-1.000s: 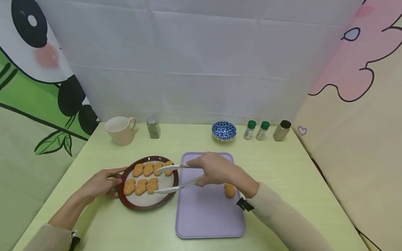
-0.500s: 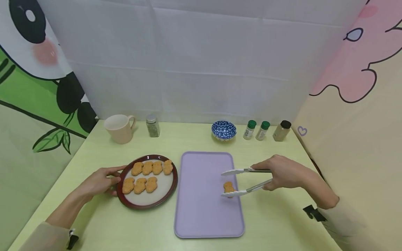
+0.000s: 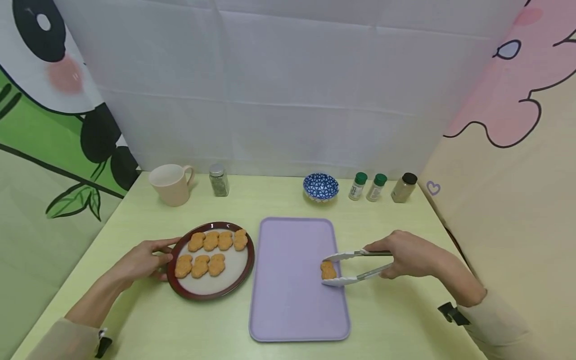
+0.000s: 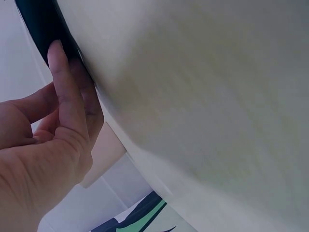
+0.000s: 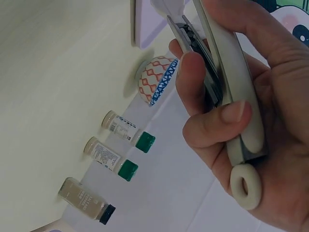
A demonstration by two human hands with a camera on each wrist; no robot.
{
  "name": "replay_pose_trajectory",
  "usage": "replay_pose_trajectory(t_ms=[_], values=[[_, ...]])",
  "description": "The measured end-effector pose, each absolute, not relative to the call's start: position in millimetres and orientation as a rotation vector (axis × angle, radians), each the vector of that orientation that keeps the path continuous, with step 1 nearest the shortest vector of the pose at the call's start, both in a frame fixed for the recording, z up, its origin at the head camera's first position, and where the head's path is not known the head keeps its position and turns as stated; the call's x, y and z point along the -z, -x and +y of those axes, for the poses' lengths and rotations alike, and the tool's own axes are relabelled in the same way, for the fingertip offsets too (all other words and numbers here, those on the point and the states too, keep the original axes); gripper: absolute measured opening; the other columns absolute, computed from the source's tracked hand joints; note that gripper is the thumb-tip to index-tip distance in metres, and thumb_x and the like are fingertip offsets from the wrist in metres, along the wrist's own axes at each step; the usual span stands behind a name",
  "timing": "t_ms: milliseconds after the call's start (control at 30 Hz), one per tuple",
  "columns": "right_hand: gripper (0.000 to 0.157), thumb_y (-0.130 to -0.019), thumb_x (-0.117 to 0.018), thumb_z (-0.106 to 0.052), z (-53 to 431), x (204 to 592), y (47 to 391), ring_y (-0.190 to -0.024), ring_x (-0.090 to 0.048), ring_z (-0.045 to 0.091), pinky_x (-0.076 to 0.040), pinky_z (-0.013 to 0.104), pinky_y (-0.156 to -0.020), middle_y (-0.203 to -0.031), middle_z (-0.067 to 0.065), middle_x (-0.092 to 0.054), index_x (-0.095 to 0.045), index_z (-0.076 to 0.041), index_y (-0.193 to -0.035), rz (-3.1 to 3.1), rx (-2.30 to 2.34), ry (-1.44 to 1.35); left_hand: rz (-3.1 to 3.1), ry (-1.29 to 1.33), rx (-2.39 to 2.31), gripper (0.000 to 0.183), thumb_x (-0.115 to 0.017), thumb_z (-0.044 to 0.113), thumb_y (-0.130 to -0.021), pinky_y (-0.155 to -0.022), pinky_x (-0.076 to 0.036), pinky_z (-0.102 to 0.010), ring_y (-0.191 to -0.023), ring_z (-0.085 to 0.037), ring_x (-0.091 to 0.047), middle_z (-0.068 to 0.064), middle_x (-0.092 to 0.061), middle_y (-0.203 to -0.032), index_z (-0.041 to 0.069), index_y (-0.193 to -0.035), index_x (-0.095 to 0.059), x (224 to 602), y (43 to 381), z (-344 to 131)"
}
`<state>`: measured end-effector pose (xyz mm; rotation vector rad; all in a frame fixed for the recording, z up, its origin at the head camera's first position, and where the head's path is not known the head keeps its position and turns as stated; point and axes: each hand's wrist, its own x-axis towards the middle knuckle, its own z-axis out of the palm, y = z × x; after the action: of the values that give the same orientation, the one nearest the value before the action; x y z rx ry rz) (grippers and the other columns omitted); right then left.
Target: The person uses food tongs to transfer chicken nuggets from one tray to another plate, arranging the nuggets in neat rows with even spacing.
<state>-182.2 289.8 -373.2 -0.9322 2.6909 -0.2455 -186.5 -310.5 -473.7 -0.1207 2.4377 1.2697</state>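
Observation:
In the head view my left hand [image 3: 145, 261] grips the left rim of a brown-edged plate [image 3: 225, 289]. Its fingers meet the plate's dark edge [image 4: 41, 29] in the left wrist view. Several golden nuggets [image 3: 211, 241] lie on the plate in two rows. My right hand [image 3: 411, 254] holds a pair of tongs [image 3: 373, 272] by its handles, curled round them in the right wrist view. The white tong tips lie on either side of one nugget [image 3: 328, 270] at the right side of the lilac tray [image 3: 297, 305].
Behind stand a mug [image 3: 171, 186], a glass spice jar [image 3: 219, 181] and a blue patterned bowl [image 3: 321, 187]. To their right are two green-capped jars [image 3: 357, 187] and a black-capped jar [image 3: 403, 188]. A white sheet [image 3: 288, 90] hangs behind the table.
My right hand has moved right with the tongs, from above the plate to the tray's nugget, and the tips have drawn closer about it. My left hand stays at the plate.

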Motion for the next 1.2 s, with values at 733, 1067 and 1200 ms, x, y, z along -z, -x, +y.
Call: replay_pose_trajectory(t_ms=[733,1067,1200], values=[[0.053,-0.073,-0.079,-0.029,148.0,354.4,197.2,-0.063,-0.048,0.007,-0.043,0.023,-0.055,-0.086,-0.012,-0.064,-0.065,-0.015,-0.123,2.712,0.409,1.203,2.447,0.121,-1.274,0.052,-0.049,0.010,-0.096,-0.060,-0.054,-0.035,-0.074,-0.022,-0.062,-0.032,-0.040,-0.133,0.010,-0.147,-0.035,473.2,188.8,-307.4],[0.054,-0.073,-0.079,-0.031,93.2,376.4,205.6,-0.074,-0.053,0.005,-0.047,0.023,-0.070,-0.101,-0.008,-0.068,-0.065,-0.016,-0.123,2.696,0.306,1.254,2.450,0.122,-1.275,0.052,-0.049,0.009,-0.097,-0.060,-0.054,-0.035,-0.075,-0.022,-0.062,-0.031,-0.040,-0.133,0.010,-0.147,-0.035,472.1,187.2,-308.1],[0.054,-0.073,-0.078,-0.028,84.4,380.0,205.4,-0.076,-0.053,0.005,-0.047,0.023,-0.072,-0.105,-0.007,-0.067,-0.064,-0.016,-0.124,2.675,0.286,1.254,2.446,0.126,-1.279,0.052,-0.049,0.008,-0.096,-0.061,-0.054,-0.036,-0.074,-0.022,-0.062,-0.032,-0.040,-0.132,0.009,-0.147,-0.035,471.7,184.3,-309.0]])
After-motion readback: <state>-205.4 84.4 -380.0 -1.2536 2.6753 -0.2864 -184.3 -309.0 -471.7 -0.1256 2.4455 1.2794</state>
